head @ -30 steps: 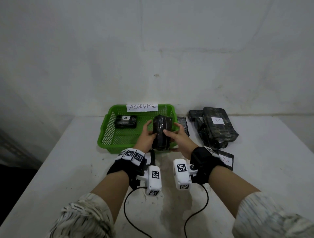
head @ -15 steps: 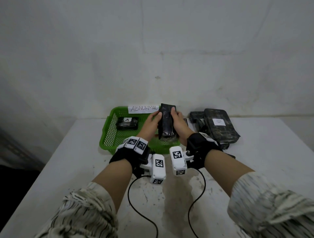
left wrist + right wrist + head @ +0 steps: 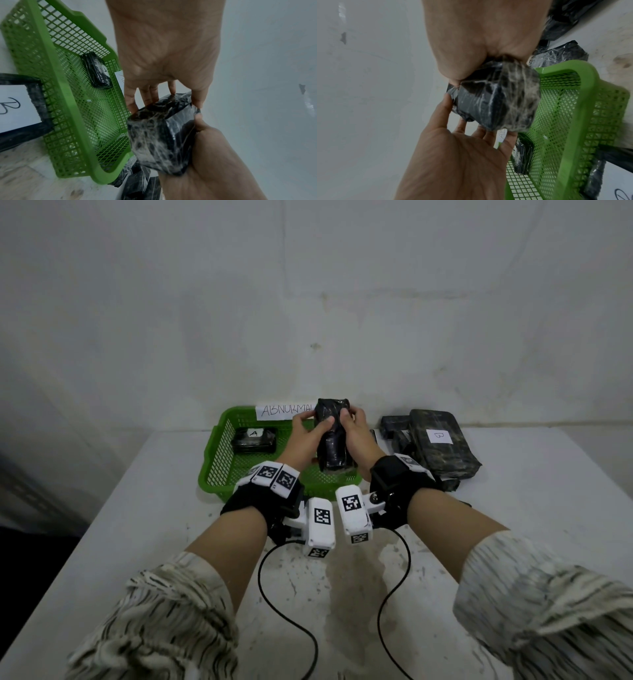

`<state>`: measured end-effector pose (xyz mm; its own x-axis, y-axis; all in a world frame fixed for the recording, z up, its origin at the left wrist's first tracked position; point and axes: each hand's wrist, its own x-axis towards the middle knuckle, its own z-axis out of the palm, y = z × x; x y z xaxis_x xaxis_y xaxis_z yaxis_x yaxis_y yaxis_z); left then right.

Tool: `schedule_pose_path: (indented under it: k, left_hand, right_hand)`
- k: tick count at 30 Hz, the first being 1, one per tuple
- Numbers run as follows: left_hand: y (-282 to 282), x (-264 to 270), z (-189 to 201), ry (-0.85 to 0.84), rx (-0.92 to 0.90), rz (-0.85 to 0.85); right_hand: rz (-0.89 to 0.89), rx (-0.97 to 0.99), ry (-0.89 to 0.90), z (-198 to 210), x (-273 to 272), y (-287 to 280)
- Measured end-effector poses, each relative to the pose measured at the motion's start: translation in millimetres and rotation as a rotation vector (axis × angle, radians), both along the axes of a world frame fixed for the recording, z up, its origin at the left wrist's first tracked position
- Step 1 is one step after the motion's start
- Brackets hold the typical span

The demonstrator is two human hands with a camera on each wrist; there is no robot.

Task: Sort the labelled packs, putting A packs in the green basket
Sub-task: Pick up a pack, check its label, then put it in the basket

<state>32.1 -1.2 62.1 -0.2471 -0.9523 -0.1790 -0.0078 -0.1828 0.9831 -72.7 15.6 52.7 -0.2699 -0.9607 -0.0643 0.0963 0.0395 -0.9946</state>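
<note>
Both hands hold one black wrapped pack (image 3: 334, 436) upright in the air above the right half of the green basket (image 3: 219, 453). The left hand (image 3: 301, 440) has its fingers spread along the pack's far and left faces with the thumb on the near face, so its grip is clamped on the pack. The right hand (image 3: 356, 436) wraps the pack's right side with the thumb pressed on the near face, its grip likewise clamped on the pack. No label shows on the held pack in any view.

Inside the basket, at its left rear corner, lies a smaller black pack marked A (image 3: 254, 440), flat on the mesh floor and well apart from the hands. A paper sign reading ABNORMAL (image 3: 284, 409) is fixed to the basket's back rim; the held pack covers its right end.

To the right of the basket, on the white counter (image 3: 513, 525), is a heap of dark wrapped packs; the topmost, marked B (image 3: 442, 443), lies tilted over the others. The right wrist and its black strap hide the near edge of that heap. In the left wrist view another B-labelled pack (image 3: 18, 108) lies just beside the basket's outer wall
</note>
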Motion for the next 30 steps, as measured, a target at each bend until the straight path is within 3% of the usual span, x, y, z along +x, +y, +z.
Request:
schedule_pose_path:
  k: [9, 15, 23, 30]
  left_hand:
    - [-4.7, 5.2, -6.7, 0.009, -0.031, 0.063]
    - [-1.7, 3.8, -7.0, -0.019, -0.028, -0.026]
    - [-4.9, 5.8, -12.4, 0.077, -0.024, 0.074]
    - [-3.2, 7.5, -16.6, 0.001, -0.007, 0.009]
  right_hand:
    - [0.106, 0.025, -0.093, -5.0, -0.3, 2.9]
    - [0.07, -0.042, -0.15, -5.1, -1.0, 6.1]
    - [0.25, 0.094, -0.161, -13.2, -5.9, 15.3]
    - [0.248, 0.083, -0.174, -20.0, -9.5, 17.9]
